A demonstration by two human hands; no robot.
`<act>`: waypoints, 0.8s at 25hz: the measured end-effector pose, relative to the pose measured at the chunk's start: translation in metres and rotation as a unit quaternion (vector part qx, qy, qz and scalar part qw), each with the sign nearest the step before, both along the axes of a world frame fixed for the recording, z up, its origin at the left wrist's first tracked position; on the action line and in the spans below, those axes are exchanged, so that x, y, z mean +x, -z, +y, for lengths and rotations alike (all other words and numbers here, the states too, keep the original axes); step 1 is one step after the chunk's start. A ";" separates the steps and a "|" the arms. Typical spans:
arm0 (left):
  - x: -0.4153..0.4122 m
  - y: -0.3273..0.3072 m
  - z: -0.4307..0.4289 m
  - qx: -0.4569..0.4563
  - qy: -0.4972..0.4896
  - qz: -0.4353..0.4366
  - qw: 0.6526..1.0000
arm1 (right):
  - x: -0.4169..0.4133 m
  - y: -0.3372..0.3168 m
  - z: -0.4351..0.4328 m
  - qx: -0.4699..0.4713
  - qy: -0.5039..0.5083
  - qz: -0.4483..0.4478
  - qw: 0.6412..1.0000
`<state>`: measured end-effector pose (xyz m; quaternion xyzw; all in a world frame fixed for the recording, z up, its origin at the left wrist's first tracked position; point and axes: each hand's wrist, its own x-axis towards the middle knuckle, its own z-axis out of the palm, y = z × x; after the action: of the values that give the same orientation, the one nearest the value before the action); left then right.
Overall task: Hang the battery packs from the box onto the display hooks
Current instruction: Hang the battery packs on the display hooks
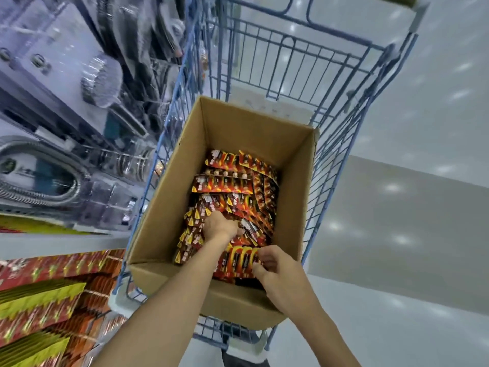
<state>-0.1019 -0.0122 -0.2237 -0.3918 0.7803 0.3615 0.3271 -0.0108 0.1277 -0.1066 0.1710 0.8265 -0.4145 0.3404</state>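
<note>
While the right grip (275,266) pinches glossy red packs (239,260) in the cardboard box (169,197), the left grip (221,226) digs among others, hold unclear.

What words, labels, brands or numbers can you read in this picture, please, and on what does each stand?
No text here reads clearly.
The battery packs in the cardboard box: print on the red and yellow cards, too small and blurred to read.
White label on the box's far flap: faint marks, unreadable.
Hose package at the left: round logo and blurred characters, unreadable.
</note>
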 end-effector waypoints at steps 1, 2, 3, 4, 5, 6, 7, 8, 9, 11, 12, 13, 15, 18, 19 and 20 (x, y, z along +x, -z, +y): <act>0.002 0.002 0.002 -0.001 0.002 -0.005 1.000 | 0.002 0.000 -0.001 0.002 -0.001 0.000 1.000; 0.002 0.002 0.003 -0.002 0.009 -0.009 1.000 | 0.003 0.000 -0.002 0.004 -0.003 -0.001 1.000; 0.002 0.001 0.003 -0.002 0.015 -0.014 1.000 | 0.003 0.001 -0.002 0.005 -0.005 -0.002 1.000; 0.002 -0.001 0.002 -0.001 0.024 -0.016 1.000 | 0.004 0.001 -0.002 0.005 -0.006 -0.001 1.000; 0.002 -0.005 0.001 -0.005 0.029 -0.017 0.999 | 0.003 0.001 -0.002 0.004 -0.005 0.000 1.000; 0.002 -0.009 -0.001 -0.010 0.029 -0.019 0.999 | 0.002 0.000 -0.001 0.000 0.000 -0.001 1.000; 0.002 -0.011 -0.004 -0.014 0.020 -0.015 1.000 | 0.001 0.000 0.001 -0.006 0.008 -0.002 1.000; 0.001 -0.017 -0.008 -0.020 0.012 -0.009 1.000 | 0.001 -0.001 0.003 -0.011 0.014 -0.002 1.000; 0.000 -0.020 -0.013 -0.022 0.003 -0.003 1.000 | 0.000 -0.001 0.004 -0.014 0.019 0.000 1.000; -0.006 -0.025 -0.026 -0.020 -0.028 0.023 0.999 | 0.000 -0.002 0.007 -0.020 0.022 0.003 1.000; -0.010 -0.027 -0.034 -0.029 -0.051 0.043 0.997 | 0.001 -0.001 0.007 -0.021 0.022 0.003 1.000; -0.014 -0.027 -0.043 -0.040 -0.075 0.070 0.994 | 0.002 0.000 0.007 -0.024 0.023 0.004 0.999; -0.021 -0.028 -0.056 -0.047 -0.120 0.144 0.981 | 0.004 0.004 0.006 -0.024 0.025 0.007 0.999; -0.029 -0.022 -0.053 -0.014 -0.205 0.212 0.955 | 0.004 0.008 0.002 -0.020 0.020 0.011 1.000; -0.030 -0.015 -0.048 0.014 -0.261 0.211 0.942 | 0.004 0.009 0.000 -0.020 0.018 0.012 1.000; -0.030 -0.006 -0.041 0.040 -0.314 0.199 0.927 | 0.004 0.010 -0.001 -0.019 0.018 0.013 1.000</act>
<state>-0.1320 -0.0528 -0.2178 -0.5235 0.6510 0.5473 0.0505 -0.0070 0.1272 -0.1170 0.1741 0.8193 -0.4386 0.3257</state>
